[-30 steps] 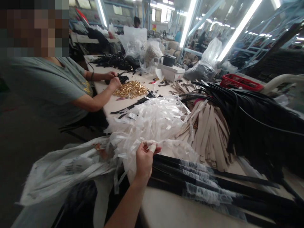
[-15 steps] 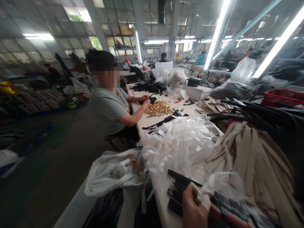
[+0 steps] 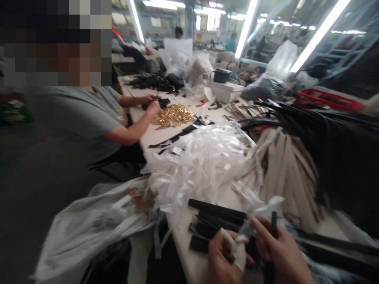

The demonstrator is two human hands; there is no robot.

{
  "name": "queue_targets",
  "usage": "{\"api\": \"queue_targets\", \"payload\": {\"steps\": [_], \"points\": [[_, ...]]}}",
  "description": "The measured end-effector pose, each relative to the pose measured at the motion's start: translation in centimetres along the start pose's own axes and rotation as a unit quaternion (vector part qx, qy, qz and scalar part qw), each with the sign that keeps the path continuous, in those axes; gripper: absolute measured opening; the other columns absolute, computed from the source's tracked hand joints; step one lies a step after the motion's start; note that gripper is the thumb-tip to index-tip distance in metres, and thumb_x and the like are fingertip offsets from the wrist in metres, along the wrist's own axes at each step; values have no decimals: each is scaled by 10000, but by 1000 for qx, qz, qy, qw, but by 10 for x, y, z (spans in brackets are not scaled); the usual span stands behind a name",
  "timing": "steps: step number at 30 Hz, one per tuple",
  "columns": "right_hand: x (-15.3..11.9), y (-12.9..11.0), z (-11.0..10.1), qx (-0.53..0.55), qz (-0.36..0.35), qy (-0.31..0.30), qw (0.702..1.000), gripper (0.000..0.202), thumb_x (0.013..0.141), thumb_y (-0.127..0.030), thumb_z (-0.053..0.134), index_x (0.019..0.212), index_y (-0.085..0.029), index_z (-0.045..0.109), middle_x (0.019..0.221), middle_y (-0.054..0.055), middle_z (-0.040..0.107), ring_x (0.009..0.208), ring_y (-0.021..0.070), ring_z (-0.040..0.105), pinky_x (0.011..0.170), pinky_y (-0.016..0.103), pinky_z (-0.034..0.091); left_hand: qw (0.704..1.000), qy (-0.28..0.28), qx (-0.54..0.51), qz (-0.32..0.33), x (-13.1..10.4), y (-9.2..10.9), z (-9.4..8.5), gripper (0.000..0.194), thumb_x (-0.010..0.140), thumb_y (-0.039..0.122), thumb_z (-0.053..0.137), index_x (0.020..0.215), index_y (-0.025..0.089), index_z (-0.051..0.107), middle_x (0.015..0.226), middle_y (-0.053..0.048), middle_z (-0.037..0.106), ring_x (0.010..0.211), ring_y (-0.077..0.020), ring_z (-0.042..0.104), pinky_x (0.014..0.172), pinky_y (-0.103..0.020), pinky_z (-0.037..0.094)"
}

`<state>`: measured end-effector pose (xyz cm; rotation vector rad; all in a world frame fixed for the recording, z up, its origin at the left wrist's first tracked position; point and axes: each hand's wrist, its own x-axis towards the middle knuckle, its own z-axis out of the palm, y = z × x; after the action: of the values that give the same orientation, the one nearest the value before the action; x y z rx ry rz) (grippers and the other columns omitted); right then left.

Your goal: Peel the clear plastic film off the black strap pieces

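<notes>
At the bottom of the head view, my left hand is closed, with white coverings on its thumb and forefinger. Its fingertips meet a crumpled piece of clear plastic film. Close beside it my right hand is also closed, thumb and forefinger at the same film. A narrow black strap stands up between the right fingers and runs down through the hand. Flat black straps lie on the table just beyond my left hand. Motion blur hides the exact finger contact.
Piled plastic strips cover the table ahead. Beige straps and long black straps lie to the right. A white plastic sack hangs at the left edge. Across the table a person works near gold metal pieces.
The view has shifted right and down. My right hand has come up into clear sight beside the left, with a black strap upright in its fingers.
</notes>
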<state>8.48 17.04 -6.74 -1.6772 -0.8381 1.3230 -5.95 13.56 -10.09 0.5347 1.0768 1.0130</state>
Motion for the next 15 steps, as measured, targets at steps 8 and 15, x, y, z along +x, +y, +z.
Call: {"api": "queue_targets", "payload": {"steps": [8,15], "points": [[18,-27,-6,148,-15,10,989,262,835,-390,734,900,-163,620,420,-107,370,347,27,284,367,167,192,991,21,81,102,7,4,9,230,840,416,684,833,190,642,647,-23,667,565,-132,585,559,-207,424],[19,-30,-6,254,23,-23,967,206,854,-326,706,960,-178,610,662,-24,632,326,-5,279,347,159,205,985,0,114,128,-2,8,12,191,850,381,659,854,191,654,663,-36,676,561,-140,592,538,-208,421]]}}
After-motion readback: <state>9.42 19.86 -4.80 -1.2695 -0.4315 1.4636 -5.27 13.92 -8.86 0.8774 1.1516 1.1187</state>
